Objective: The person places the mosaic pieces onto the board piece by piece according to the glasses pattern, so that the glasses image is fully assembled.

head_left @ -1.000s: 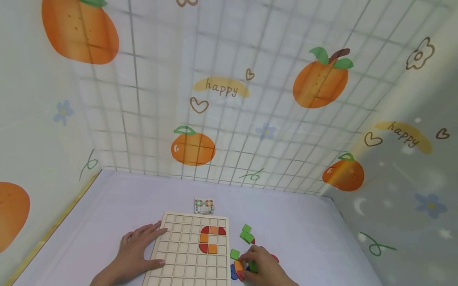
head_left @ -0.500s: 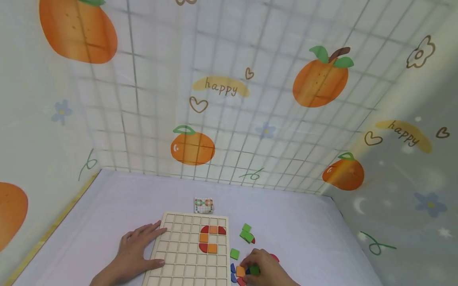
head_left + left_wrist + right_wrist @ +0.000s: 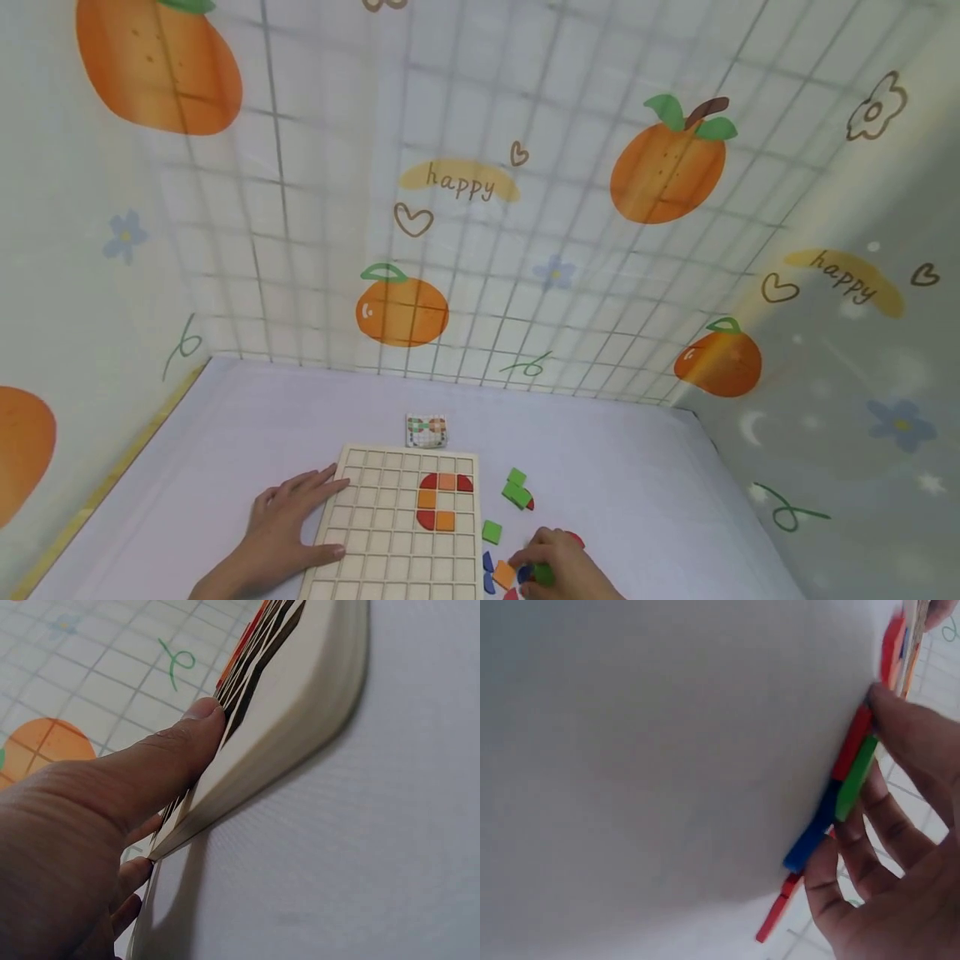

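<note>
My left hand point(image 3: 281, 521) rests with fingers spread on the left edge of a pale wooden grid board point(image 3: 382, 546). In the left wrist view, the thumb point(image 3: 176, 754) lies over the board's rim. Red and orange pieces point(image 3: 445, 522) sit in cells at the board's upper right. My right hand point(image 3: 562, 562) is bent over loose pieces right of the board. Near its fingertips lie an orange square point(image 3: 504, 575) and a dark blue piece point(image 3: 524, 573). A green piece point(image 3: 856, 780) is under the fingers, beside a red piece point(image 3: 852, 742); whether any piece is pinched is unclear.
A small printed pattern card point(image 3: 427, 430) lies beyond the board. Green squares point(image 3: 517, 494) and a single green square point(image 3: 492, 532) lie to its right. Blue pieces point(image 3: 488, 573) sit by the board's edge. Patterned cloth walls point(image 3: 465, 250) enclose the white table.
My right hand has shifted slightly right and nearer, away from the board. The green piece under it moved along, and the orange square slid a little nearer. My left hand stays put.
</note>
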Tool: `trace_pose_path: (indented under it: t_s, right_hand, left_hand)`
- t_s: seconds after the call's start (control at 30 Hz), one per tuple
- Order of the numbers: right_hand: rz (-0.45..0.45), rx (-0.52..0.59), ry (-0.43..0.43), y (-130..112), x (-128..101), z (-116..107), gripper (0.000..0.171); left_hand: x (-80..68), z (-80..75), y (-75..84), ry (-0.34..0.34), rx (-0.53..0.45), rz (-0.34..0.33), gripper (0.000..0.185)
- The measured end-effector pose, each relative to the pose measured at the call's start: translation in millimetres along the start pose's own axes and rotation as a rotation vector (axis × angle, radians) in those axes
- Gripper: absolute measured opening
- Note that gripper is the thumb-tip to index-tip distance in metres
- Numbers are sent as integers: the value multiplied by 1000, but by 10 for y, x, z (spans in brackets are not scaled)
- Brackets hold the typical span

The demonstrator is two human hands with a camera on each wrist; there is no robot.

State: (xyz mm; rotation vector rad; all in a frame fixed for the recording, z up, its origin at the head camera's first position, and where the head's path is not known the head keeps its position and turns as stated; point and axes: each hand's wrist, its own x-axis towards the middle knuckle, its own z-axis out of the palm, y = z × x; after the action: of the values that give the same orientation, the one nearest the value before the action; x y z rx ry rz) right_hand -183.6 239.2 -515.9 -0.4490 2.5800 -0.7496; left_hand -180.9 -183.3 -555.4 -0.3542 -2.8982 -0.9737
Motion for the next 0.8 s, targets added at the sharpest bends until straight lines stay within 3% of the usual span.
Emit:
trace_pose_path:
  t_s: [0.13,0.27,0.43,0.63,0.7,0.8]
  right_hand:
    - [-51,-8,7,28,-26,10,13]
    - [7,-11,1,-11,-41,20,7]
    - [101,84,4,-49,-44,44,11]
    - [106,157,38,-5,-52,-15,12]
    - [115,122,89,21,-49,-58,13]
    - [171,-31,237,67,-46,-107,17]
  left_hand:
    - [-17,-23,22,5,-2,8,93]
    - [-22,-36,32,9,-1,13,93]
    - [-21,-25,26,19,5,13,93]
    - [-17,-20,32,25,0,17,91]
    - [-18,-19,34,27,1,19,91]
    - [-18,-10,29,29,0,20,91]
